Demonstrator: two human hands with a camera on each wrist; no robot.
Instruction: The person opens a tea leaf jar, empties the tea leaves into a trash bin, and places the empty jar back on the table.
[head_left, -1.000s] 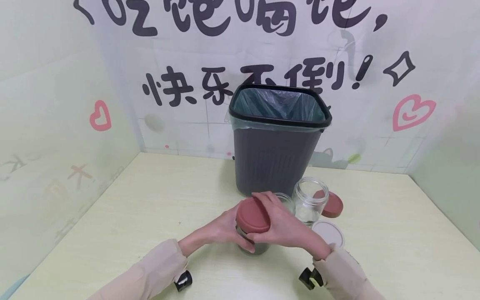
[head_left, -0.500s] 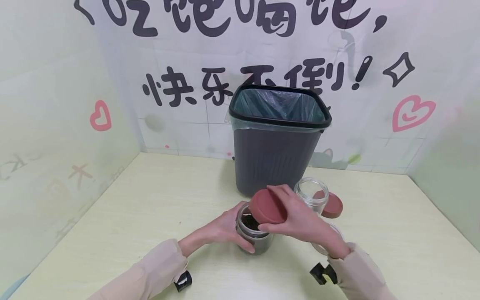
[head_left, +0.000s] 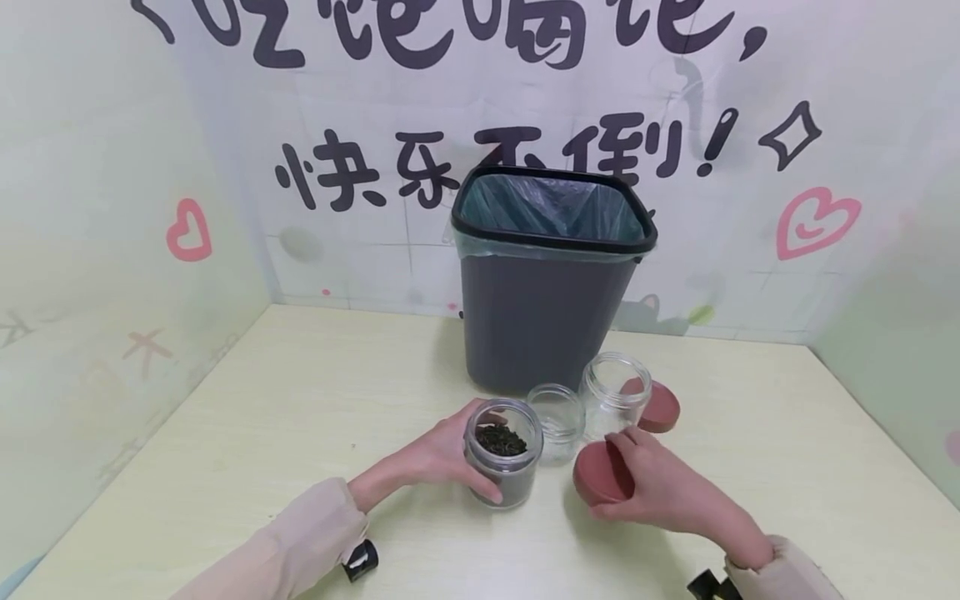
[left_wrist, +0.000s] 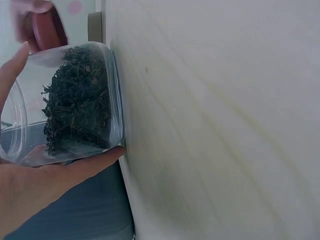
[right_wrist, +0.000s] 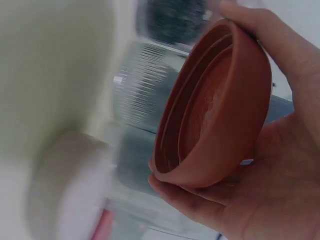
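Sleeves of pale beige cloth come in from the near edge of the pale wooden surface. At the near right, the right hand holds a round red-brown lid with its fingers curled around the rim. The lid is tipped on its edge, just above the surface, and the right wrist view shows its hollow inside. To the left of it, the left hand wraps around a clear round jar with dark dried leaves inside. This jar stands upright on the surface with its top open. The left wrist view shows the leaves filling much of the jar, and the thumb and fingers pressed on its sides.

Just behind that jar stands a small clear empty jar. To its right is a bigger clear empty jar. Another round red-brown lid lies flat just behind the bigger jar, on its right side.

Farther back stands a dark grey plastic bin with a clear bag inside. Behind it is a pale wall with big black writing and pink hearts.
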